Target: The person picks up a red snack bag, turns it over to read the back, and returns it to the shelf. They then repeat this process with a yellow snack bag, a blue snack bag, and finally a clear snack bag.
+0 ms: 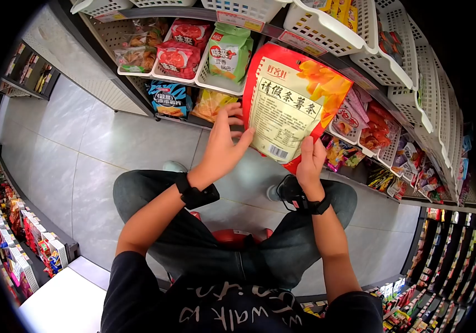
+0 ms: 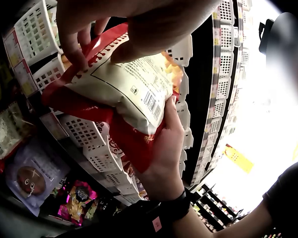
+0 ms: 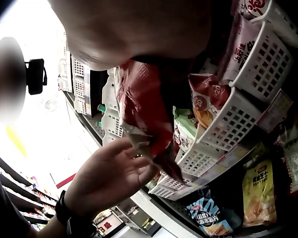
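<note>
A red and cream snack bag (image 1: 282, 105) is held up, its printed back with a barcode facing the head camera. My right hand (image 1: 310, 166) grips the bag's lower right corner, thumb on the front; the left wrist view also shows this hand (image 2: 164, 153) at the bag (image 2: 134, 89). At the bag's left edge is my left hand (image 1: 224, 147), fingers apart and loosely bent, thumb tip against the front. In the right wrist view the left hand (image 3: 111, 173) has its palm turned up beside the bag's red edge (image 3: 146, 104).
White baskets (image 1: 221, 83) of snack bags line the shelf ahead. More perforated baskets (image 1: 326, 28) stand on the upper tier at right. A blue bag (image 1: 168, 100) and a yellow bag (image 1: 213, 104) lie lower down. Grey tiled floor (image 1: 99, 144) shows at left.
</note>
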Action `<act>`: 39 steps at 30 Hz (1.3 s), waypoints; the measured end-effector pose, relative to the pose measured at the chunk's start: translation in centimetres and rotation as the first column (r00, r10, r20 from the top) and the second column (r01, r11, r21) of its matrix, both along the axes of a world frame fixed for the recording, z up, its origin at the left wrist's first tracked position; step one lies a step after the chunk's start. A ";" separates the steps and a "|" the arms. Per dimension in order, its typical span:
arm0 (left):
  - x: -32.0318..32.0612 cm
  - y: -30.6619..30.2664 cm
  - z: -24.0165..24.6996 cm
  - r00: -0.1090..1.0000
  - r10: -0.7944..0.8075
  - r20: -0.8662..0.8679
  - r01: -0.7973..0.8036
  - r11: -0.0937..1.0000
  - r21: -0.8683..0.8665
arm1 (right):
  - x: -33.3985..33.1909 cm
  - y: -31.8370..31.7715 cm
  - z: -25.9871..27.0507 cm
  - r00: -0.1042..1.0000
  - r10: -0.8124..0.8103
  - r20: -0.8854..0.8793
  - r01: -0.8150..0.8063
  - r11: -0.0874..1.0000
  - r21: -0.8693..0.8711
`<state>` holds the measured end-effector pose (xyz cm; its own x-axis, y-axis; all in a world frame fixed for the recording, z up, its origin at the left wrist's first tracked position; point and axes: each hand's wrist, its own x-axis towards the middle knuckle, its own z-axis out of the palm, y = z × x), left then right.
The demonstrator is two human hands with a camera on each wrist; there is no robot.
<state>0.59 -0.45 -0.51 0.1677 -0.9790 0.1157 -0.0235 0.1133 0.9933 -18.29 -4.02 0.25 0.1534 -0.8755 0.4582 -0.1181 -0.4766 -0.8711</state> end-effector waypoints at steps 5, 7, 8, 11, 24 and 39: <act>0.3 1.0 2.3 0.859 -0.333 -0.388 0.356 0.934 -0.014 | 0.6 -0.8 0.3 0.932 0.359 -0.056 -0.360 0.933 -0.005; -0.5 1.4 1.4 0.893 -0.347 -0.287 0.330 0.938 -0.108 | 1.0 -0.7 1.4 0.911 0.383 -0.150 -0.394 0.917 -0.052; -0.8 1.5 0.9 0.907 -0.348 -0.236 0.318 0.935 -0.157 | 0.9 -0.8 1.5 0.901 0.423 -0.098 -0.427 0.904 -0.017; -0.6 0.9 -0.4 0.952 -0.197 -0.234 0.204 0.979 0.002 | 0.5 -0.9 1.2 0.891 0.453 0.046 -0.455 0.886 0.094; 0.4 0.2 1.7 0.877 -0.114 -0.467 0.136 0.991 0.013 | -0.6 -1.6 -0.3 0.932 0.201 0.301 -0.331 0.810 0.484; 0.8 -0.5 0.2 0.949 -0.141 -0.282 0.155 0.988 0.025 | -0.6 -1.6 -0.6 0.981 0.026 0.195 -0.090 0.941 0.327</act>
<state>1.44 -0.95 -0.34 0.0393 -0.9985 0.0386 0.2688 0.0478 0.9620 -18.87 -5.60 -0.39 0.1494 -0.9746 0.1671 0.0793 -0.1566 -0.9845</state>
